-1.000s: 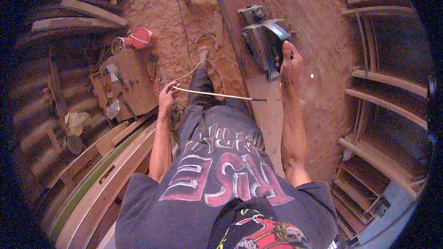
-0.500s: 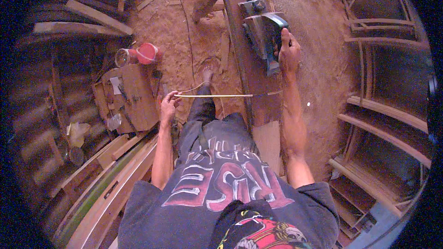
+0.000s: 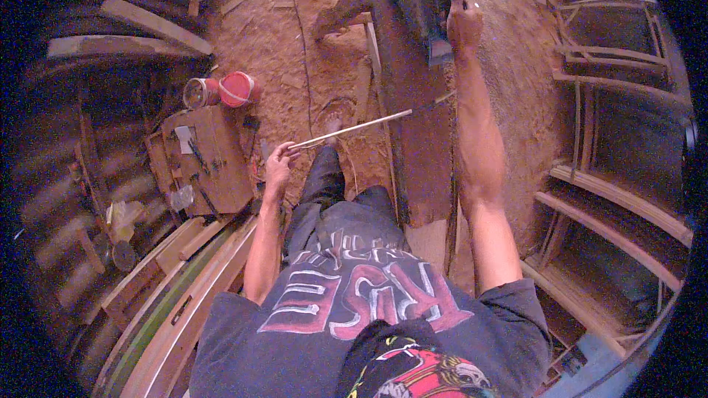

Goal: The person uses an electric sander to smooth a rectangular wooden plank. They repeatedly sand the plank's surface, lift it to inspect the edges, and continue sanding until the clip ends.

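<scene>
My right hand (image 3: 465, 23) grips the rear handle of a dark electric planer (image 3: 419, 6) with blue-green parts. The planer rests on a long, thick reddish-brown wooden board (image 3: 424, 147) that runs away from me. Between the fingertips of my left hand (image 3: 279, 165), out to the left of the board, is a thin pale cord (image 3: 352, 129). It stretches taut across my leg and over the board. Its far part looks dark and reaches towards my right forearm, where its end is hidden.
Wood shavings (image 3: 273, 29) cover the floor, with a dark cable across them. A wooden trestle (image 3: 343, 11) supports the board. On the left are a red bucket (image 3: 237, 89), a wooden box (image 3: 225, 169) with tools and stacked planks (image 3: 184, 309). Wooden frames (image 3: 612, 51) line the right.
My right hand and the planer have moved forward along the board. The cord now slants up to the right instead of lying level. My left hand has shifted slightly right.
</scene>
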`<state>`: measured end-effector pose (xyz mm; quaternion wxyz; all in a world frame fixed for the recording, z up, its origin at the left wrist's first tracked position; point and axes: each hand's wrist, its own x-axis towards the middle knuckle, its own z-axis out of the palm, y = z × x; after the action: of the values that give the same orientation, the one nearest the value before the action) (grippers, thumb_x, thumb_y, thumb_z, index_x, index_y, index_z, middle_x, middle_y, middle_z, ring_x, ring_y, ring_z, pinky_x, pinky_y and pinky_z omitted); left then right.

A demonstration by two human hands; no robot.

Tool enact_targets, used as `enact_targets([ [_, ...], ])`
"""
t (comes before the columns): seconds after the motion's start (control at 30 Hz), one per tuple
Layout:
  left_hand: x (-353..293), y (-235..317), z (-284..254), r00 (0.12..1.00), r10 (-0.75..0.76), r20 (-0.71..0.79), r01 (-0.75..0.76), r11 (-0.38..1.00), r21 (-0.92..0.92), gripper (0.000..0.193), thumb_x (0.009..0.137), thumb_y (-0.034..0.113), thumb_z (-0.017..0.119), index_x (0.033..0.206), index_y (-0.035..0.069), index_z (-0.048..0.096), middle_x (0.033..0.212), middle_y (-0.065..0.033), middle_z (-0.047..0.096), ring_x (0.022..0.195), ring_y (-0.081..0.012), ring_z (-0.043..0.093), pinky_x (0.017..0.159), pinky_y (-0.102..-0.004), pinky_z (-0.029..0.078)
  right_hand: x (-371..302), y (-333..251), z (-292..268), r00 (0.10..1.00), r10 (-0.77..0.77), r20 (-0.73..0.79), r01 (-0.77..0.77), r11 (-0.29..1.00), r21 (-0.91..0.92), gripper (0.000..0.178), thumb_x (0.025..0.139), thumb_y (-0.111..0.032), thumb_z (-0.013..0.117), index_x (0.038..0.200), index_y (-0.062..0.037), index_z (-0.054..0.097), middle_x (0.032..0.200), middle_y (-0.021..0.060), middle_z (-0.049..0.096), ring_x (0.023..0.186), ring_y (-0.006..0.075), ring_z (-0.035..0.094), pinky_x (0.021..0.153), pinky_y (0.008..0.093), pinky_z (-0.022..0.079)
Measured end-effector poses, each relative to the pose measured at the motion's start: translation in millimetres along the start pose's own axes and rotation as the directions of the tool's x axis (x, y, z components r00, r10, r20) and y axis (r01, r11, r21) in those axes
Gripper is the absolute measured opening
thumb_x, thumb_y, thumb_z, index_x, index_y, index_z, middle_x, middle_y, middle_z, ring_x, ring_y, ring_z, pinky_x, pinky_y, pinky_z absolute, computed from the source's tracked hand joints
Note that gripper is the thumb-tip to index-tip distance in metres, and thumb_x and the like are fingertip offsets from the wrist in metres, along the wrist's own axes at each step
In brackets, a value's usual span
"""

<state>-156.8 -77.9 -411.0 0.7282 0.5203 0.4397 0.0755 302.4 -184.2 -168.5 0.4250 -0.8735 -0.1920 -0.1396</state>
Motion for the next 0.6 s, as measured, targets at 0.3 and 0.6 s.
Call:
enact_targets([
  [0.3,-6.3,11.0,31.8,0.994,0.105,0.035,-0.102,0.993,-0.065,0.048,0.087,-0.006,0.039,0.132,0.002,0.055,0.121,-0.0116,0.069,0.105,-0.0184,0.067,0.090,-0.0276,0.051,31.7,-17.8,1.1,0.979,0.173,0.108,-0.165,0.983,-0.075,0.065,0.096,-0.059,0.049,0.089,0.0019,0.070,0.071,0.0169,0.067,0.068,0.0344,0.066,0.065,0.0458,0.050],
  [0.6,5.4,-9.3,-5.5,0.990,0.140,-0.026,-0.141,0.989,-0.048,0.047,0.087,-0.006,0.040,0.130,0.002,0.057,0.122,-0.0105,0.069,0.103,-0.0173,0.068,0.085,-0.0264,0.050,-41.7,1.7,-32.5,0.995,0.007,0.101,-0.012,0.999,0.051,0.047,0.102,-0.044,0.052,0.089,-0.0019,0.069,0.068,0.0091,0.065,0.058,0.0248,0.059,0.057,0.0423,0.048],
])
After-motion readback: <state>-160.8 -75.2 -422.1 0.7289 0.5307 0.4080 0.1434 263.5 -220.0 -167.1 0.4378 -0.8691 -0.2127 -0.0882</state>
